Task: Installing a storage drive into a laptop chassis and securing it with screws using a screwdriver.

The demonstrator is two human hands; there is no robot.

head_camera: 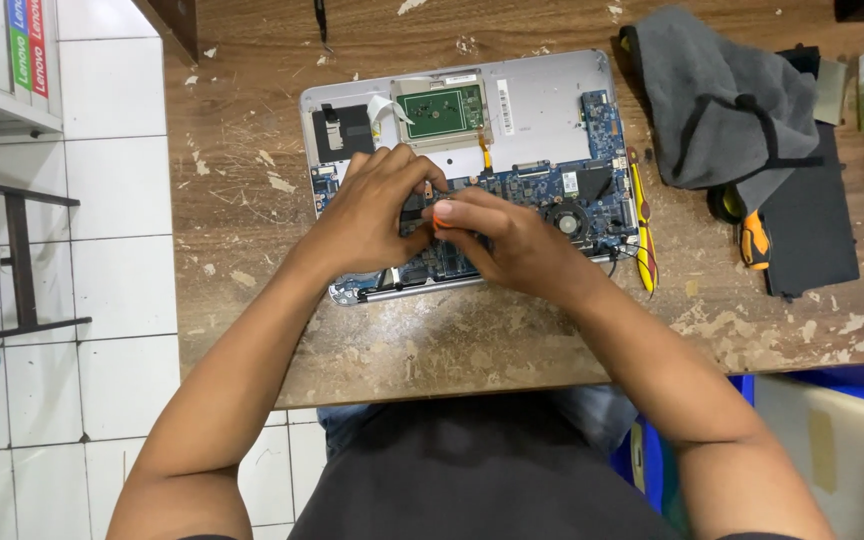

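Together, two hands [442,225] work over one opened laptop [542,110].

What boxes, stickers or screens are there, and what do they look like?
Boxes: top left on a white shelf, upright, with red, green and blue spines.
White sticker: narrow strip inside the opened laptop, beside the green board.
Small white label: on the blue circuit board.
No lit screens.

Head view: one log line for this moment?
left hand: on opened laptop board | right hand: pinching small orange tool | grey cloth, yellow pry tool right
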